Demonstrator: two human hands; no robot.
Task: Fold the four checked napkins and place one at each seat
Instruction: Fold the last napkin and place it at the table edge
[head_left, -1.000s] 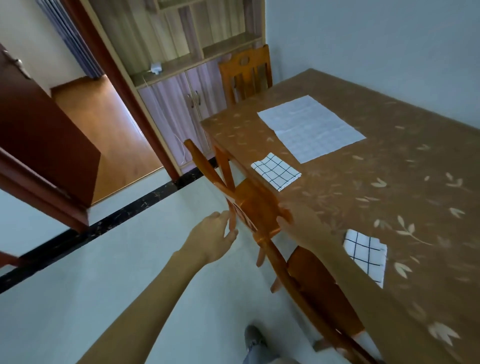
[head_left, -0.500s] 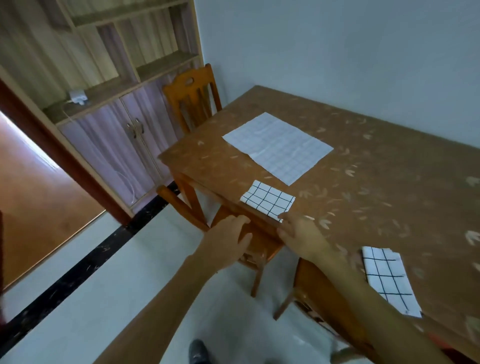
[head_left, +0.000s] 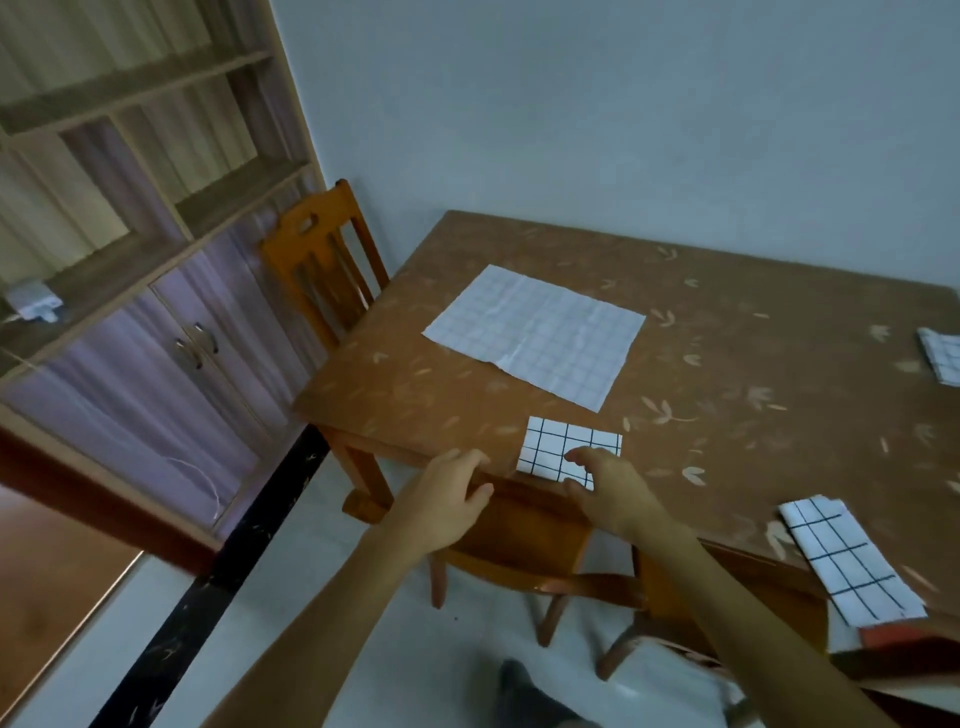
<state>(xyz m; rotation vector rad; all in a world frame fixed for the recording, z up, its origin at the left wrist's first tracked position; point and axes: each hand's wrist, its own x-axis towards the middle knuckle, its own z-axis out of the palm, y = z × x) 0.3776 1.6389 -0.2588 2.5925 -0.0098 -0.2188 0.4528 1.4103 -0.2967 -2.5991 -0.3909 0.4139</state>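
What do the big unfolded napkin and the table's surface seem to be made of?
Unfolded napkin: thin matte cloth by the look, possibly paper; it lies flat with sharp fold creases and a faint grid. Table's surface: likely a vinyl or oilcloth cover, brown with printed pale leaves and a dull sheen; laminate cannot be ruled out.

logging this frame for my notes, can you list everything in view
table: 1, brown leaf print, centre and right
unfolded napkin: 1, pale checked, flat mid-table
folded napkins: 3, white with black checks, near edge, lower right, far right
chairs: 3, orange wood, one at left end, two at near side
cabinet: 1, pale wood, left
adapter: 1, white, on cabinet shelf
left hand: 1, at table's near edge
right hand: 1, fingers over nearest folded napkin
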